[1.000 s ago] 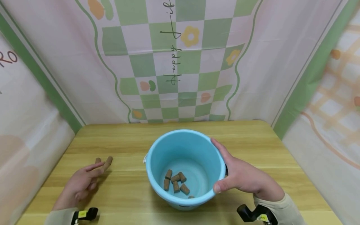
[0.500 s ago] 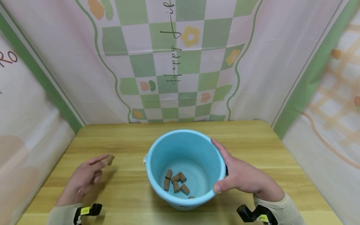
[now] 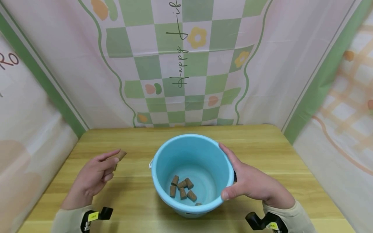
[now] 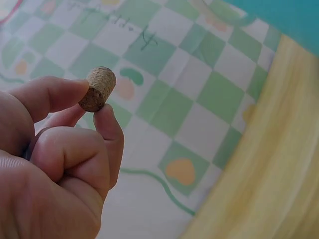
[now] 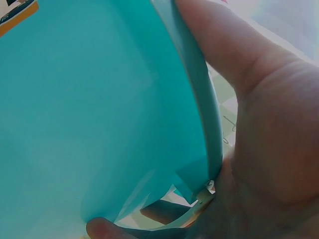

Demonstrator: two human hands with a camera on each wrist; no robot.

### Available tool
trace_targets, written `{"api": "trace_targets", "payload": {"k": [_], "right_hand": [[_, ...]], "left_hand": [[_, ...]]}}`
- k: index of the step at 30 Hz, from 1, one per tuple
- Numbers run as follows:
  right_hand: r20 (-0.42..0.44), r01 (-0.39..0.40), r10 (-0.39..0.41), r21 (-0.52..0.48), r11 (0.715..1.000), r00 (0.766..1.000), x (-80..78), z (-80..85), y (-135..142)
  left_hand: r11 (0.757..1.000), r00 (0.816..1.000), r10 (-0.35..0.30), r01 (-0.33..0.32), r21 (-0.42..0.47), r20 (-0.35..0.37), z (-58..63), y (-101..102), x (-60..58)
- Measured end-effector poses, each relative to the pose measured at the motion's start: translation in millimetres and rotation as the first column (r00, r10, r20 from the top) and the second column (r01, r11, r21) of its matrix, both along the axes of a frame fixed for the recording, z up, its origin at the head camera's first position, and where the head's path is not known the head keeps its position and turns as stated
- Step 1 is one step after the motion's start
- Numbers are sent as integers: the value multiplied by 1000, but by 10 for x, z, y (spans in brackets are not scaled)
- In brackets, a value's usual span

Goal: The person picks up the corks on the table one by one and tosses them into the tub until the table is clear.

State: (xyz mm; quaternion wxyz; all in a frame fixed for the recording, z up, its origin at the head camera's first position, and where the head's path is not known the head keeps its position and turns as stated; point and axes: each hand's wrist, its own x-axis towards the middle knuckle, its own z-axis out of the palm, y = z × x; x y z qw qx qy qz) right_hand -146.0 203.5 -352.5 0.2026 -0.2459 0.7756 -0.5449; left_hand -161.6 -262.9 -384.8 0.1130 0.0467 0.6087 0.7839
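Note:
My left hand (image 3: 94, 176) is raised over the left part of the table. It pinches a brown cork (image 4: 99, 88) between thumb and fingertips. A small brown bit also shows under those fingers in the head view, too hidden to tell what it is. My right hand (image 3: 250, 183) grips the rim of the light blue bucket (image 3: 192, 208) on its right side. In the right wrist view, the fingers lie along the bucket wall (image 5: 114, 114). Several corks (image 3: 182, 193) lie at the bottom of the bucket, towards its near left.
The bucket stands on a wooden table (image 3: 131, 200), with its white handle joint (image 3: 150, 164) at the left. A checkered cloth (image 3: 186, 68) hangs behind the table's far edge. Printed cloths also flank both sides.
My left hand has lifted off the table, moving up and slightly right with the cork. The cork that lay by its fingers is gone from the tabletop. My right hand and the bucket stay still.

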Motion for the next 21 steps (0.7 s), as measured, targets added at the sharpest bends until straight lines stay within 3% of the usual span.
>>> {"api": "trace_targets", "payload": {"k": [8,21], "right_hand": [[-5,-5,5,1,1000,1000,0,1,3],[-23,-17,17,-6,1000,1000,-2,-2,1]], "left_hand": [[1000,1000,19,-19,17,-10,157,191,5],[996,999,0,-4,-89,-39,328,444,-25]]}}
